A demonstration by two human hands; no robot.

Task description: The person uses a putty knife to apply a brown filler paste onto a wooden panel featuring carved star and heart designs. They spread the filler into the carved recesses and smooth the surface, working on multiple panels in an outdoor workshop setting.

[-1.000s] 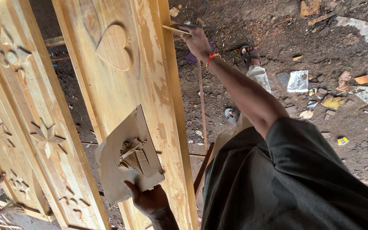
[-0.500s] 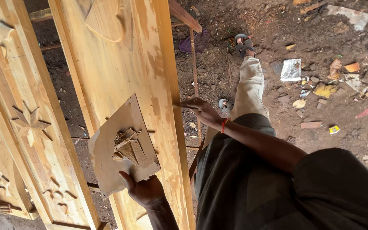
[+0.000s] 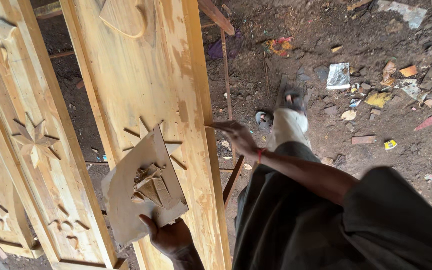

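My left hand (image 3: 168,237) grips the lower edge of a pale flat board (image 3: 123,200) that carries a lump of tan wood filler (image 3: 151,187). The board hovers in front of a tall yellowish wooden door (image 3: 141,85) with carved star and heart shapes. My right hand (image 3: 238,137), with a red band at the wrist, pinches a thin flat blade (image 3: 215,125). The blade's tip touches the door's right edge at about mid height.
Another carved door (image 3: 21,150) leans at the left. A thin wooden strut (image 3: 224,75) stands just right of the door edge. My sandalled foot (image 3: 293,100) rests on dark dirt ground strewn with paper scraps, wrappers and wood bits (image 3: 376,85).
My right hand has slid the blade down the door's right edge, from near the top to mid height. The left hand keeps the board in about the same spot.
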